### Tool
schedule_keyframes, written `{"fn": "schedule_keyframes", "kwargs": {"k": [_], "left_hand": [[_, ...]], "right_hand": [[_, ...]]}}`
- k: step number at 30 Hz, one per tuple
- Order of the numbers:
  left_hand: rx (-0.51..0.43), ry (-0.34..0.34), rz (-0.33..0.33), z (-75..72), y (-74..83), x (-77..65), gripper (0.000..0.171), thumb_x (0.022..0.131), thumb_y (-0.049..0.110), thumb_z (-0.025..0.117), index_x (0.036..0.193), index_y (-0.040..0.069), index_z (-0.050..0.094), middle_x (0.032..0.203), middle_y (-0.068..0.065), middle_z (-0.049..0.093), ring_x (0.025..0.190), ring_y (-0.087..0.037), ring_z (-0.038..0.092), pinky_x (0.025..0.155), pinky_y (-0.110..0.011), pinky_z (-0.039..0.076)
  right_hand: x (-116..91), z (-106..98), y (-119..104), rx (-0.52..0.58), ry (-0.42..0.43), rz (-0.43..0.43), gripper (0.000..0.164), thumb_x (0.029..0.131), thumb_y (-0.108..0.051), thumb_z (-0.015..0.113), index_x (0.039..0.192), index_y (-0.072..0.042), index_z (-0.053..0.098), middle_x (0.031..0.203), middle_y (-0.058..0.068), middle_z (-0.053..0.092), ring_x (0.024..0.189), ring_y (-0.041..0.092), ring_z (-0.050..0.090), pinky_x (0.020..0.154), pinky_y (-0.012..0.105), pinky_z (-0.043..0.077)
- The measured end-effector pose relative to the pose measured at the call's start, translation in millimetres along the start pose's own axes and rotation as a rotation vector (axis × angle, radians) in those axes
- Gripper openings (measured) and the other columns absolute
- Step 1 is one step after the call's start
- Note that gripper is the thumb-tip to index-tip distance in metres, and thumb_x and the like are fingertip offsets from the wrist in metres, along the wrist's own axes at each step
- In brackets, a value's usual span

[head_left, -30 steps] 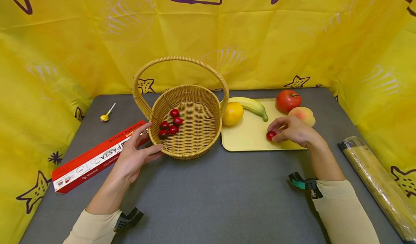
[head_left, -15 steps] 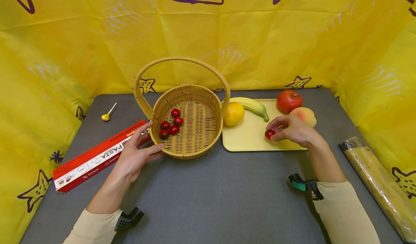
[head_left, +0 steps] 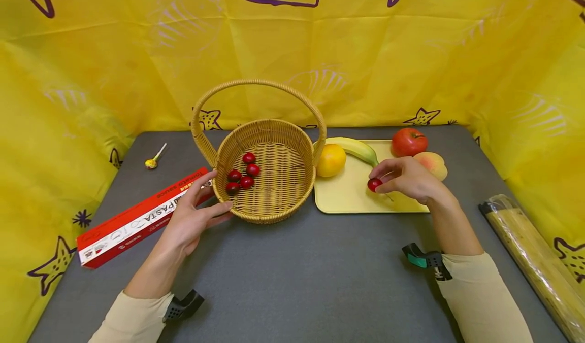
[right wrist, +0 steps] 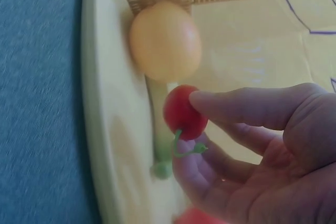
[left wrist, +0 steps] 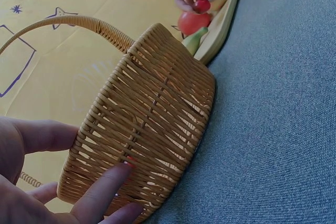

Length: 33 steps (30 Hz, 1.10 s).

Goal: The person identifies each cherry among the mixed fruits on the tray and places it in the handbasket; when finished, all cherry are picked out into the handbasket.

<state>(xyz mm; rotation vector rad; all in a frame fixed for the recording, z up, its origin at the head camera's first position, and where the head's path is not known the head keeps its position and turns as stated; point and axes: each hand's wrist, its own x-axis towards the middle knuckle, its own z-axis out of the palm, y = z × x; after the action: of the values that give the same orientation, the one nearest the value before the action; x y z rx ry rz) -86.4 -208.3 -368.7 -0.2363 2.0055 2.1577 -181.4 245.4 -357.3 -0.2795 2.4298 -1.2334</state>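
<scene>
My right hand [head_left: 408,180] pinches a red cherry [right wrist: 184,109] between thumb and fingertips, over the pale yellow tray [head_left: 335,201]. In the right wrist view its green stem hangs down. A round wicker basket [head_left: 269,208] with a tall arched handle stands left of the tray. Several cherries [head_left: 247,182] lie on the left of its floor. My left hand [head_left: 189,221] touches the basket's left side with spread, mostly straight fingers. One of its fingertips meets the rim and others lie on the woven outer wall in the left wrist view.
The tray also bears an orange [head_left: 331,160], a banana [head_left: 358,150], a red apple-like fruit [head_left: 409,142] and a peach [head_left: 431,164]. A red pasta box [head_left: 141,221] lies under the left forearm's far side, a lollipop [head_left: 153,161] behind it. Packaged noodles [head_left: 530,262] lie far right.
My right hand has raised the cherry from the tray and moved slightly left with it. The left hand stays at the basket. The head view has shifted a little.
</scene>
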Motion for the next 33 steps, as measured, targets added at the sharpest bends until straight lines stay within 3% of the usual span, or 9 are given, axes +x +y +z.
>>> {"fn": "schedule_keyframes", "kwargs": {"k": [12,24,33], "left_hand": [[0.005,0.006,-0.003,0.4,0.7,-0.3,0.083,0.084,0.003,0.072,0.151,0.023,0.028,0.144,-0.022,0.028,0.113,-0.037,0.057,0.085,-0.047,0.055],[-0.001,0.006,-0.007,0.9,1.1,0.2,0.083,0.084,0.003,0.073,0.151,0.023,0.028,0.145,-0.021,0.029,0.117,-0.039,0.054,0.085,-0.047,0.055],[-0.004,0.003,0.008,-0.4,0.3,-0.4,0.083,0.084,0.002,0.072,0.151,0.022,0.028,0.144,-0.022,0.03,0.116,-0.04,0.055,0.083,-0.045,0.056]], "right_hand": [[0,5,-26,0.022,-0.02,-0.052,0.031,0.076,-0.014,0.081,0.105,-0.008,0.069,0.102,0.011,0.07,0.095,0.028,0.061,0.075,0.031,0.056],[-3,8,-61,0.022,-0.074,-0.207,0.028,0.076,-0.014,0.083,0.101,-0.011,0.07,0.099,0.008,0.07,0.094,0.024,0.063,0.075,0.033,0.057],[-3,16,-91,0.029,-0.115,-0.246,0.026,0.076,-0.015,0.082,0.099,-0.014,0.071,0.096,0.006,0.07,0.094,0.022,0.063,0.077,0.038,0.054]]}}
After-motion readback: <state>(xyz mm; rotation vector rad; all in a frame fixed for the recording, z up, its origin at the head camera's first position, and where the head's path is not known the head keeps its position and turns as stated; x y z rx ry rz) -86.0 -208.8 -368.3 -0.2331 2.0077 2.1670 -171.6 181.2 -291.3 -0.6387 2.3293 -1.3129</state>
